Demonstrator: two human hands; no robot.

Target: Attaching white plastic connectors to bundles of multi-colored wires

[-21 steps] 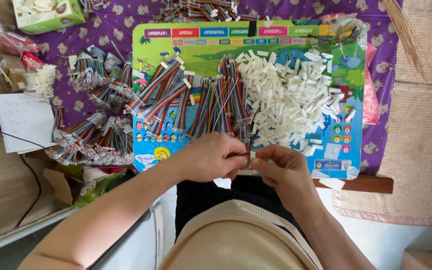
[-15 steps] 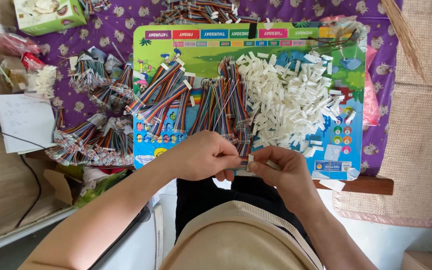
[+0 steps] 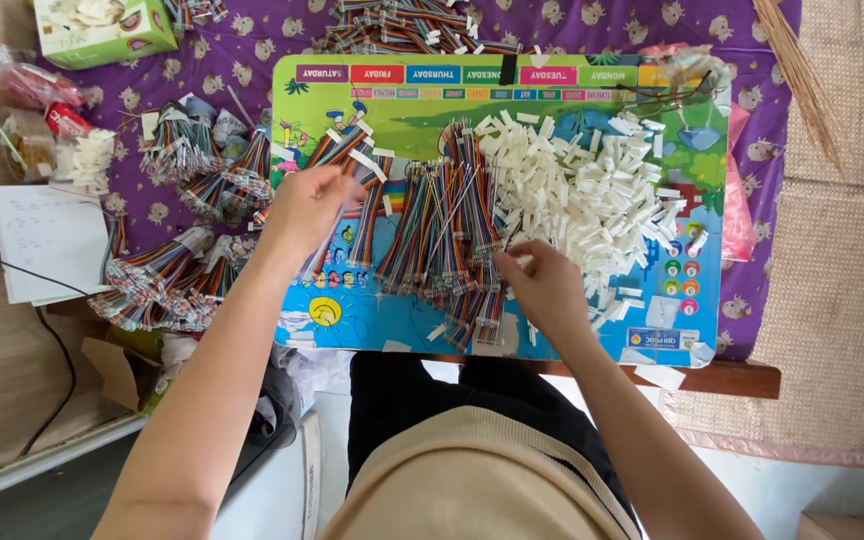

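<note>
The fingers of the left hand (image 3: 304, 205) are bent over a bundle of striped ribbon cables (image 3: 347, 215) at the left part of the colourful board (image 3: 402, 100), with one cable end carrying a white connector poking out just beyond the fingertips; whether they pinch it or only rest on it cannot be told. The fingers of the right hand (image 3: 544, 285) are curled together, tips pointing at the edge of the heap of small white connectors (image 3: 592, 190), and seem to pinch one small white piece, though it is too small to be sure. Between the two hands lies a wide sheaf of multicoloured wire cables (image 3: 442, 235), fanned out on the board. The board rests on a purple patterned cloth (image 3: 242, 60) covering the bench. To the left of the board lie more bundled cables (image 3: 177, 270), a white sheet of paper (image 3: 47, 240) and a green box (image 3: 102, 30) holding white pieces. A woven mat (image 3: 842, 250) lies to the right.
</note>
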